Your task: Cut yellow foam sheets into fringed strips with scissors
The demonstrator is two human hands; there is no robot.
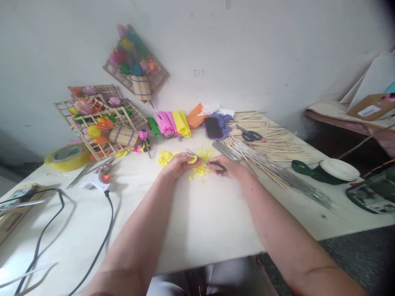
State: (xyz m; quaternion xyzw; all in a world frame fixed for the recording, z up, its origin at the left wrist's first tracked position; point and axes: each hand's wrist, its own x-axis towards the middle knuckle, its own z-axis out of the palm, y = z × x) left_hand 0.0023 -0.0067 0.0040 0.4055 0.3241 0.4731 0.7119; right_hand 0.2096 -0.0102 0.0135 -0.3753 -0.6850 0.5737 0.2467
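Near the middle of the white table, my left hand (179, 165) pinches a small yellow piece (192, 159). My right hand (224, 165) is closed around the dark handles of scissors (218, 166), whose blades point left toward the yellow piece. Yellow cut pieces (165, 158) lie beside my left hand, and thin yellow scraps (200, 171) are scattered between and behind both hands.
Behind are rolled coloured sheets (166, 123), a phone (213, 128) and a second pair of scissors (251, 135). Sticks (268, 144) and metal wires (284, 174) lie right. Left are stick frames with flowers (105, 127), tape (68, 157) and a corded glue gun (98, 180).
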